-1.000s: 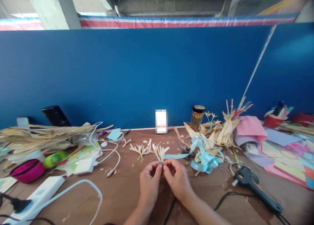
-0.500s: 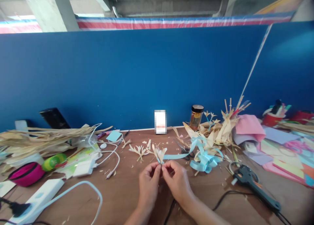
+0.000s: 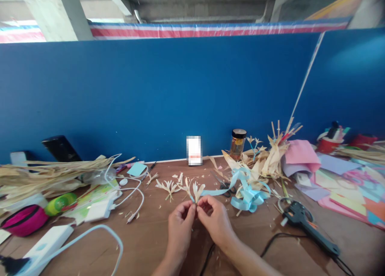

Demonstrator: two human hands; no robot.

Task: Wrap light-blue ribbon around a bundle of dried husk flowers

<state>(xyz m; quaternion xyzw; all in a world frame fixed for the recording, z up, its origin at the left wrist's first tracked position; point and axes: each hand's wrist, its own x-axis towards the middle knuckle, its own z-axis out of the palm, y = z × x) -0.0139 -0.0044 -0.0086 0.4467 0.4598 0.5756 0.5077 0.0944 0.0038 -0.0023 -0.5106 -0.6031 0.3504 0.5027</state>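
Your left hand [image 3: 182,224] and right hand [image 3: 215,216] meet low at centre, thumbs and fingers pinching the base of the pale husk blossoms [image 3: 197,191], which fan upward just beyond your fingertips. To your right, blue ribbon [image 3: 250,199] runs from near the blossoms past the scissors [image 3: 228,189] into loose loops. A loose husk flower [image 3: 169,187] lies left; farther right rests the glue gun [image 3: 314,230]. Beyond, a dark-lidded jar [image 3: 238,145] stands near the blue partition [image 3: 168,91].
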